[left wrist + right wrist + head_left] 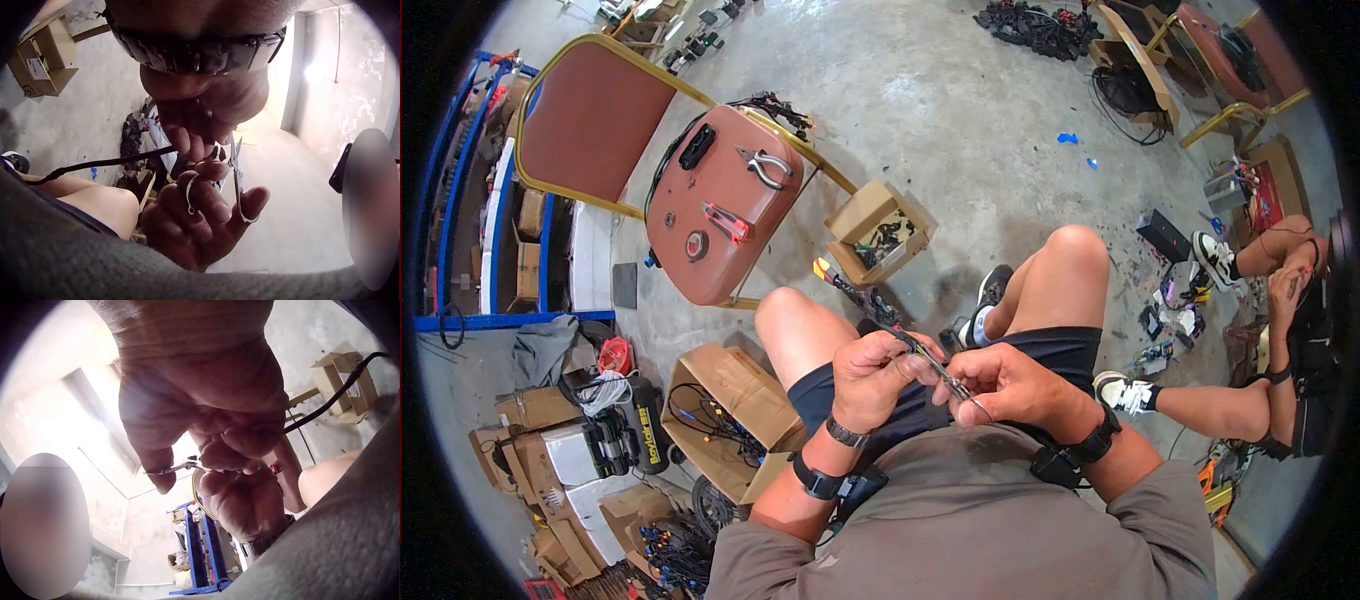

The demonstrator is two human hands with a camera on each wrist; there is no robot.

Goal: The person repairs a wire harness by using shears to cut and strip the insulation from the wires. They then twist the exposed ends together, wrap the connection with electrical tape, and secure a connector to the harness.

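My right hand (pixel 1012 384) holds a small pair of metal scissors (pixel 237 172), with thumb and finger in the loops and the blades parted toward the left hand. My left hand (pixel 872 375) pinches a black cable (pixel 112 162) between thumb and fingers, close beside the scissors. From that hand the cable runs off over the lap. A thin yellow-green wire (pixel 199 501) curves out near the left fingers in the right wrist view. The fingertips of both hands nearly meet, hiding the spot where wire and blades come together.
On a brown chair (pixel 730 270) to the left lie pliers (pixel 768 168), a red-handled cutter (pixel 725 222) and a tape roll (pixel 696 245). A small carton (pixel 855 215) with black parts stands ahead. Cables fill a larger box (pixel 730 370) at left. Another person's leg (pixel 1210 408) extends at right.
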